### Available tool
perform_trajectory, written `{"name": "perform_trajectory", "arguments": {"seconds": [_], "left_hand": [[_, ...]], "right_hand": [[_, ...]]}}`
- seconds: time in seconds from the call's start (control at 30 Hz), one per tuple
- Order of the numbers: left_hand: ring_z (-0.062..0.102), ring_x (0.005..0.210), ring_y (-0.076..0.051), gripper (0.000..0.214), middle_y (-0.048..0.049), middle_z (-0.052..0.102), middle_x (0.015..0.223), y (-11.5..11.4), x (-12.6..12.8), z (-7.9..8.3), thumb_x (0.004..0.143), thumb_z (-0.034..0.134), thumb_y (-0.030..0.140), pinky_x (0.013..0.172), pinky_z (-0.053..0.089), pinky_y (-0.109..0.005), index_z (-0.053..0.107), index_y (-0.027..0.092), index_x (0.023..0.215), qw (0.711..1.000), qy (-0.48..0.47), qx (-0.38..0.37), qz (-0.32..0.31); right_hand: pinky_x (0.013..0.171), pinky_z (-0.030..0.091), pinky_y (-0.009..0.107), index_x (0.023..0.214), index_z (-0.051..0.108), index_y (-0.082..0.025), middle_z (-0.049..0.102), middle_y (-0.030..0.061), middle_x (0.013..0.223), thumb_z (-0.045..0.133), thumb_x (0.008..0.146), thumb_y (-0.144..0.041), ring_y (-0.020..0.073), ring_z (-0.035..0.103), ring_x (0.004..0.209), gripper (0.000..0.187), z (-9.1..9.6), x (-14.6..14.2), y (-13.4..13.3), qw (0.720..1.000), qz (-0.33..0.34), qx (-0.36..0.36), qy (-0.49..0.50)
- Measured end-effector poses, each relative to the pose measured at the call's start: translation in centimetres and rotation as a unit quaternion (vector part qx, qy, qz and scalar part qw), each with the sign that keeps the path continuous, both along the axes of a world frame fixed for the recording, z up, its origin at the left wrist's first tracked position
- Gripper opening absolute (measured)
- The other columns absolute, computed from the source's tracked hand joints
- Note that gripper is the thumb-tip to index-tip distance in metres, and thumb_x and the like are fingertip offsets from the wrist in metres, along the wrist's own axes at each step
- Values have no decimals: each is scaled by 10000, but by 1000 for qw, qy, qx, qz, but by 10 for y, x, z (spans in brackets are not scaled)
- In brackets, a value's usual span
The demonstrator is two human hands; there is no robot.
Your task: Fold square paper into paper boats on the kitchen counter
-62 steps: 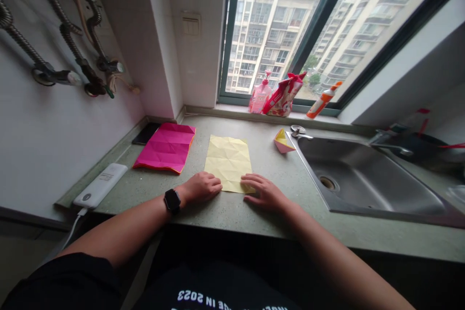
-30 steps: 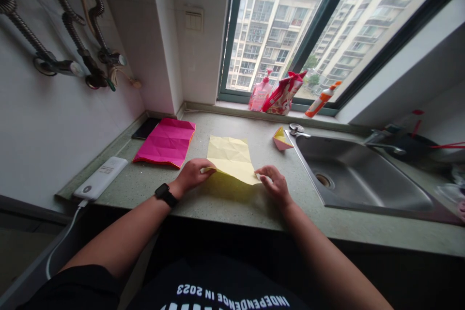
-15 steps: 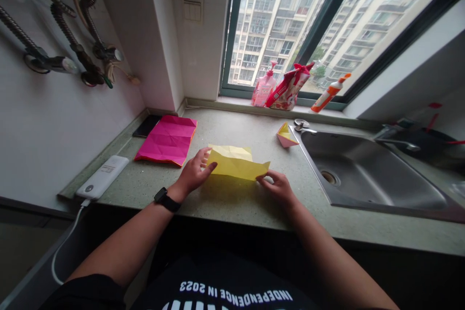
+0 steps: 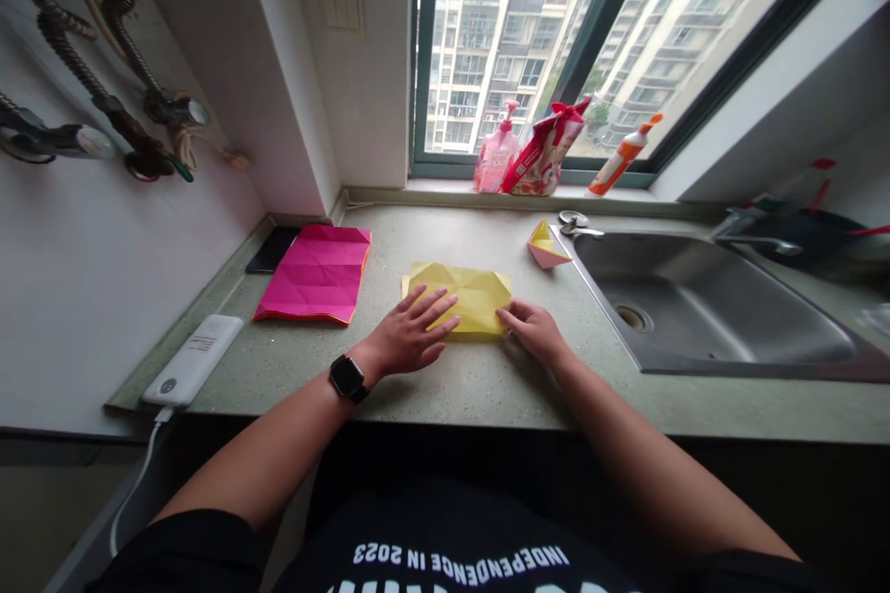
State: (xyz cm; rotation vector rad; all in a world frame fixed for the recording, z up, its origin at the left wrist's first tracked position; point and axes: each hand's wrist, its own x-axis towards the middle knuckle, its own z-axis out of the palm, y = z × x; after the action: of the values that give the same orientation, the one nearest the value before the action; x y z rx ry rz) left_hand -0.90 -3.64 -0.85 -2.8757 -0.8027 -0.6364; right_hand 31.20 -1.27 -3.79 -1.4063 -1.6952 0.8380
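Observation:
A creased sheet of yellow paper [image 4: 473,292], folded over on itself, lies on the countertop in front of me. My left hand [image 4: 417,329], with a black watch at the wrist, rests on its left part with the fingers spread. At the paper's right edge my right hand [image 4: 532,329] pinches it between thumb and fingers. To the left lies a stack of creased magenta paper [image 4: 316,273] with orange edges showing beneath. A small folded paper shape [image 4: 547,246], pink outside and yellow inside, stands near the sink.
A steel sink [image 4: 716,361] is set into the counter at right. A white power bank [image 4: 195,359] with a cable lies at left, a dark flat object [image 4: 273,250] behind it. A pump bottle [image 4: 496,153], a red bag [image 4: 546,153] and an orange-white bottle [image 4: 624,156] stand on the windowsill.
The raised flap of yellow paper has gone down flat against the rest. My left hand has shifted from gripping its left edge to lying spread on top. The view has tilted slightly.

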Motion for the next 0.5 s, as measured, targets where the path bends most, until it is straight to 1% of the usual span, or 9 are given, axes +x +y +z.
{"name": "perform_trajectory", "arguments": {"seconds": [0.1,0.2,0.3,0.4,0.5], "left_hand": [[323,1664,-373,551,-169,413,1756,7,9,-6,1045,645,298,1377,228,-643,583,204,1584,998,38,-20,-41],[348,1651,-366,557,-166,441,1742,17,19,-14,1056,646,371,1378,221,-618,589,201,1583,996,63,-40,-53],[388,1629,-368,550,-161,455,1734,31,27,-18,1079,613,409,1369,224,-601,585,203,1589,995,78,-55,-32],[404,1618,-373,538,-162,457,1733,46,32,-20,1094,594,383,1360,227,-590,575,201,1600,994,79,-71,-9],[403,1616,-380,526,-168,452,1734,60,35,-20,1099,583,368,1351,238,-587,579,200,1597,994,73,-86,0]], "right_hand": [[487,479,289,795,671,-239,672,4,655,613,911,-741,179,595,544,518,-1,-7,12,1000,-13,-2,-20],[541,443,287,729,656,-242,673,5,647,662,888,-641,178,589,592,429,1,-15,24,997,-34,20,-61],[584,410,296,706,656,-241,678,5,648,656,883,-537,178,583,616,345,4,-20,38,993,-53,38,-102],[609,405,299,745,684,-244,701,5,672,650,884,-468,184,592,638,265,6,-23,54,988,-62,47,-134],[650,434,304,866,737,-247,735,7,722,658,888,-411,198,626,674,184,7,-26,69,984,-70,50,-155]]}}
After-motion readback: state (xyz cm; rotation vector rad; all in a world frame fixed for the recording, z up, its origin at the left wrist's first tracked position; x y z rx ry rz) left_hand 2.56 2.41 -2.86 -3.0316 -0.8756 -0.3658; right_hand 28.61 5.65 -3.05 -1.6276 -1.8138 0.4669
